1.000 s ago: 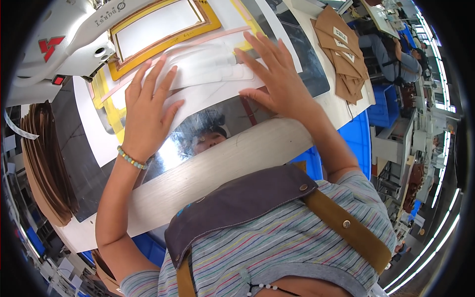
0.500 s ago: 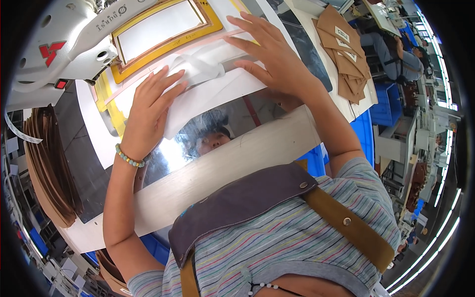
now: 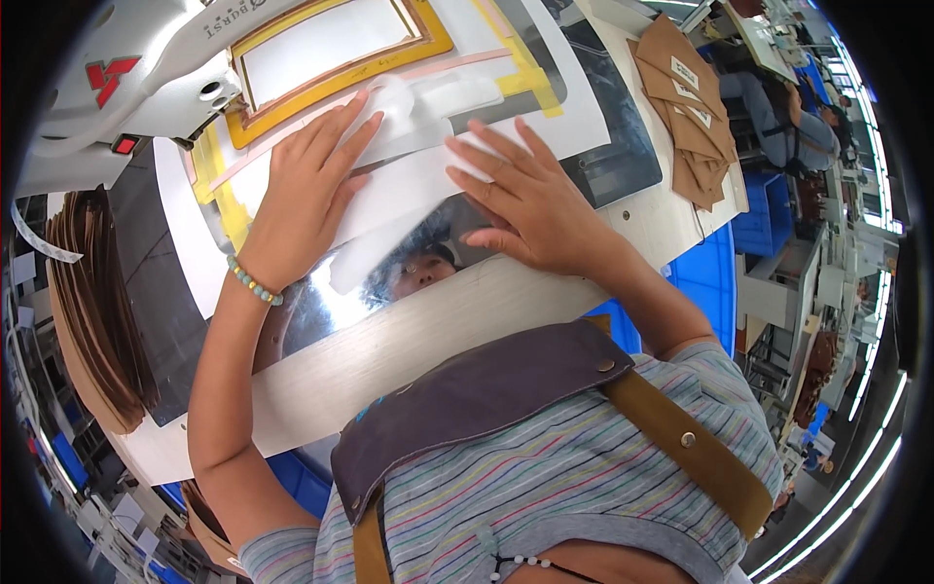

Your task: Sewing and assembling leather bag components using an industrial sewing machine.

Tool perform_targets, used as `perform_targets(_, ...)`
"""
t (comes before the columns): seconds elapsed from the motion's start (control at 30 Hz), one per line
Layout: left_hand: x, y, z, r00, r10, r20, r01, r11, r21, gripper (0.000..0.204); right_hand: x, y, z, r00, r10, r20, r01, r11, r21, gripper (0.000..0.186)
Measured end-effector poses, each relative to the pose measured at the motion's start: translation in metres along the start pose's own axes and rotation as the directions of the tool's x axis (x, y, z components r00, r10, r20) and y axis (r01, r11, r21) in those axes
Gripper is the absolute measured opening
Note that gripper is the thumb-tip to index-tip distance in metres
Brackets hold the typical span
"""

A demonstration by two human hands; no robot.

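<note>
My left hand (image 3: pixel 313 185) rests at the left of the white sheets, its fingers extended over translucent white pieces (image 3: pixel 389 102). My right hand (image 3: pixel 530 204) lies open, fingers spread across the front part of the white paper (image 3: pixel 584 122) and the edge of the mirror-like plate (image 3: pixel 345 304). Above both hands is a yellow rectangular frame (image 3: pixel 404 63) with a white inside, set among yellow tape (image 3: pixel 535 88) and pink strips (image 3: pixel 457 61). Neither hand grips anything.
A white machine (image 3: pixel 146 73) overhangs the upper left. Dark brown pieces (image 3: pixel 92 292) are stacked at the left, labeled brown pieces (image 3: pixel 681 127) at the right. Blue bins (image 3: pixel 705 282) sit under the table edge. A seated co-worker (image 3: pixel 788 127) is beyond.
My right hand has come down toward me from the upper yellow tape. My left hand has moved slightly upward. The translucent pieces between them have shifted upward.
</note>
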State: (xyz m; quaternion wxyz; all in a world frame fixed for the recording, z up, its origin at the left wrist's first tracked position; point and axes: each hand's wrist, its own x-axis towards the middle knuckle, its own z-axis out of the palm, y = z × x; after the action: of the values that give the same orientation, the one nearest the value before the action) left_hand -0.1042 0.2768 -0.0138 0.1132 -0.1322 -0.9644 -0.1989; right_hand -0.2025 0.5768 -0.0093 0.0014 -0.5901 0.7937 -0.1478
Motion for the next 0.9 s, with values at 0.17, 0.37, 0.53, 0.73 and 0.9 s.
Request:
perform_targets(0.17, 0.008, 0.0, -0.002, 0.999, 0.014, -0.034, -0.014, 1.0, -0.005, 0.056, 0.006, -0.013, 0.003, 0.996, -0.086, -0.011, 0.086, 0.996, 0.02, 0.066)
perform_targets(0.37, -0.011, 0.016, -0.028, 0.993, 0.112, -0.041, -0.115, 0.991, -0.062, 0.053, 0.002, -0.01, 0.01, 0.96, -0.28, 0.014, 0.277, 0.955, 0.102, 0.057)
perform_targets(0.53, -0.052, 0.067, -0.028, 0.991, 0.061, 0.115, -0.047, 0.991, -0.122, 0.073, -0.018, 0.001, 0.004, 0.885, -0.459, -0.084, 0.458, 0.888, -0.031, 0.038)
perform_targets(0.73, -0.075, 0.096, -0.005, 0.992, 0.016, 0.124, 0.048, 0.866, -0.497, 0.099, -0.016, 0.006, -0.001, 0.834, -0.506, -0.219, 0.528, 0.847, 0.054, 0.031)
perform_targets(0.9, -0.068, 0.1, -0.007, 0.937, -0.168, 0.307, 0.344, 0.289, -0.893, 0.083, 0.015, -0.001, -0.027, 0.814, -0.474, -0.336, 0.521, 0.851, 0.062, 0.031)
